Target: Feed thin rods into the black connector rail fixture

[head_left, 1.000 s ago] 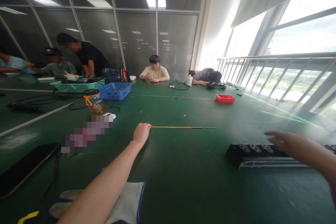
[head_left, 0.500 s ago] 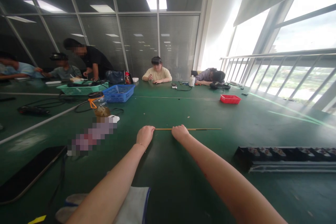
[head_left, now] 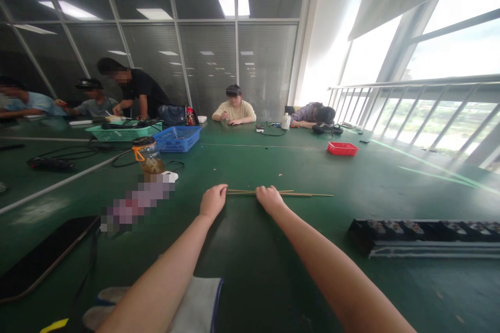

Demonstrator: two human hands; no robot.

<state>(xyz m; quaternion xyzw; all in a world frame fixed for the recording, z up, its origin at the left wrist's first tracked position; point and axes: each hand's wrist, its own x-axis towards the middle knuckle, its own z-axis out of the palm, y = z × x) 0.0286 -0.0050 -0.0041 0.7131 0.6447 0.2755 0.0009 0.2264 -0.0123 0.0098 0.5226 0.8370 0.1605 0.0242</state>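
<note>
Several thin wooden sticks (head_left: 241, 192) run left to right just above or on the green table (head_left: 273, 250). Their left ends meet at my left hand (head_left: 213, 201), whose fingers are closed on them. My right hand (head_left: 269, 199) is closed around the middle of the sticks, knuckles up. Beyond my right hand the sticks fan apart slightly, and one reaches farther right than the others. The fingertips of both hands are hidden, and so are the stick ends inside my left hand.
A jar with an orange strap (head_left: 147, 157), a blue basket (head_left: 177, 139) and a green basket (head_left: 124, 132) stand left. A red tray (head_left: 342, 149) sits at the far right. Nearer lies a long black rack (head_left: 425, 237). Several people (head_left: 234, 108) are around the table's far side.
My left hand has shifted slightly left. The sticks, earlier nearly in one line, now spread apart at their right ends. My right hand has stayed almost in place.
</note>
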